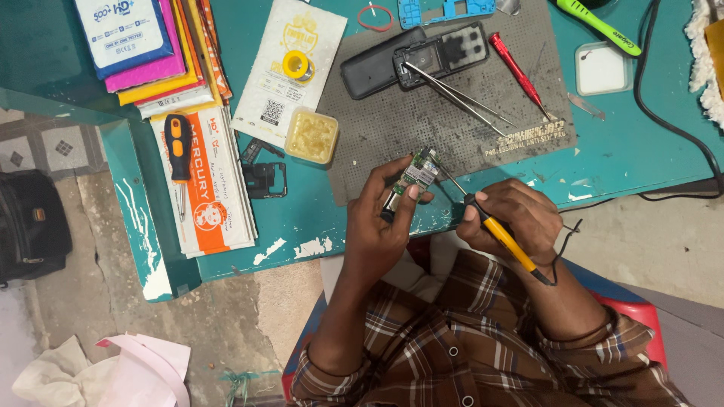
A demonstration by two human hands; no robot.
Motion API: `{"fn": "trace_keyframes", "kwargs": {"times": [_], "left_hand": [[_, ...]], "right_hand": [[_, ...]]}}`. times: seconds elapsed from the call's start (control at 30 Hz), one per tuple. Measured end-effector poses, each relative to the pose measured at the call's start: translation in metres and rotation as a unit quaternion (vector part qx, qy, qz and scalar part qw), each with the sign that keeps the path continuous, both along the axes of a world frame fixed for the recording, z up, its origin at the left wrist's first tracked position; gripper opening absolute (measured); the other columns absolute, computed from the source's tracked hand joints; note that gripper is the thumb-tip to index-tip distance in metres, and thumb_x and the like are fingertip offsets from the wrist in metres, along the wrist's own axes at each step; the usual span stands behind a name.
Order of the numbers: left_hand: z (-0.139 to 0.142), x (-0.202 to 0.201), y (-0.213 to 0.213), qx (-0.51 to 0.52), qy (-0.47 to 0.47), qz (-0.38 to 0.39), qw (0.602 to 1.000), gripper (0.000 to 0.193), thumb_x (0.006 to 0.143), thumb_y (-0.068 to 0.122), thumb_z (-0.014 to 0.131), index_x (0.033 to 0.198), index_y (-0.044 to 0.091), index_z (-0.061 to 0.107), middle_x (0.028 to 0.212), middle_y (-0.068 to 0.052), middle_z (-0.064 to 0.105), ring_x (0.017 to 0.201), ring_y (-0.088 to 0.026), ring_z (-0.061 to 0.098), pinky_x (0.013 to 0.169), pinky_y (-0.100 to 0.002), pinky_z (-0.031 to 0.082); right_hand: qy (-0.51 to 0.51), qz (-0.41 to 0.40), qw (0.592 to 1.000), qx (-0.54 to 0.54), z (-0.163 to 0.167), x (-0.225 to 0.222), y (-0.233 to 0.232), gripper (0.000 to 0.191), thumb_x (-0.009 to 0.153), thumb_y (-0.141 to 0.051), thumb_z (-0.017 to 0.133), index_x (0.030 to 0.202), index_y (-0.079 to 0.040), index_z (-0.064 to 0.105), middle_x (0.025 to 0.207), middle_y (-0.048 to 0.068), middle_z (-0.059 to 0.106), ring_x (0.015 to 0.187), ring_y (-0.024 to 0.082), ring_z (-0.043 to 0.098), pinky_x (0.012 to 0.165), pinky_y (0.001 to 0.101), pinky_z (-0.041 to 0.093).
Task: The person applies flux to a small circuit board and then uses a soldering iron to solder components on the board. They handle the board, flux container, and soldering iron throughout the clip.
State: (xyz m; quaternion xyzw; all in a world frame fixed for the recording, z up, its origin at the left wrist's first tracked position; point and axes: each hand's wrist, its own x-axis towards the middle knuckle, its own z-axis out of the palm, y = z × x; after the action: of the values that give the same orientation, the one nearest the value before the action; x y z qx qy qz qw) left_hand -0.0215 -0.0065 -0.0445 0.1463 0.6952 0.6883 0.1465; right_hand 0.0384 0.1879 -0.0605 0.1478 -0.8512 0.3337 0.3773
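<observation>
A: Circuit board — fingers of the left hand cover its lower half. Parts on it too small to tell.

B: Iron tip meeting the board?

A: Cannot tell. The blue frame is cut by the top edge; the black bag by the left.

A small green circuit board is held tilted above the table's edge, and a yellow-handled soldering iron is angled in from 4 o'clock, tip on it
</observation>
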Motion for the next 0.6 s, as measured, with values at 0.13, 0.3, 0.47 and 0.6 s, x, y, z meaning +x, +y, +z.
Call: {"fn": "trace_keyframes", "kwargs": {"times": [0.13,0.3,0.47,0.6], "left_hand": [[0.0,0.0,0.0003,-0.002,-0.003,0.0,1.0,0.035,0.106,0.01,0.06,0.139,0.0,0.053,0.101,-0.014,0.079,0.096,-0.016,0.078,0.076,-0.027,0.061],[-0.0004,0.0002,0.0009,0.009,-0.012,0.0,1.0,0.036,0.106,0.01,0.06,0.139,0.0,0.053,0.104,-0.014,0.078,0.098,-0.017,0.078,0.077,-0.027,0.062],[-0.0007,0.0001,0.0006,0.009,-0.001,0.001,1.0,0.035,0.106,0.01,0.06,0.14,-0.001,0.053,0.104,-0.014,0.079,0.099,-0.017,0.078,0.079,-0.027,0.062],[-0.0002,-0.0001,0.0001,0.005,0.008,-0.003,1.0,0.035,0.107,0.009,0.059,0.14,0.0,0.053,0.104,-0.014,0.079,0.099,-0.017,0.078,0.079,-0.027,0.062]], "right_hand": [[-0.005,-0.003,1.0,0.001,0.0003,0.0007,0.0001,0.014,0.088,0.001,0.074,0.089,0.004,0.061,0.071,0.014,0.065,0.067,0.026,0.07,0.063,0.0358,0.059],[-0.011,-0.002,1.0,0.0,0.0007,0.0007,0.0003,0.013,0.088,0.0,0.074,0.09,0.005,0.062,0.07,0.013,0.065,0.066,0.026,0.07,0.062,0.0353,0.058],[-0.006,-0.001,1.0,0.002,0.0,0.0005,0.0007,0.014,0.088,-0.001,0.074,0.09,0.005,0.061,0.071,0.014,0.065,0.066,0.026,0.07,0.063,0.0356,0.058],[0.001,-0.001,1.0,-0.003,-0.0017,0.0006,0.0007,0.014,0.089,-0.001,0.074,0.089,0.004,0.061,0.071,0.015,0.066,0.067,0.026,0.071,0.063,0.0358,0.059]]}}
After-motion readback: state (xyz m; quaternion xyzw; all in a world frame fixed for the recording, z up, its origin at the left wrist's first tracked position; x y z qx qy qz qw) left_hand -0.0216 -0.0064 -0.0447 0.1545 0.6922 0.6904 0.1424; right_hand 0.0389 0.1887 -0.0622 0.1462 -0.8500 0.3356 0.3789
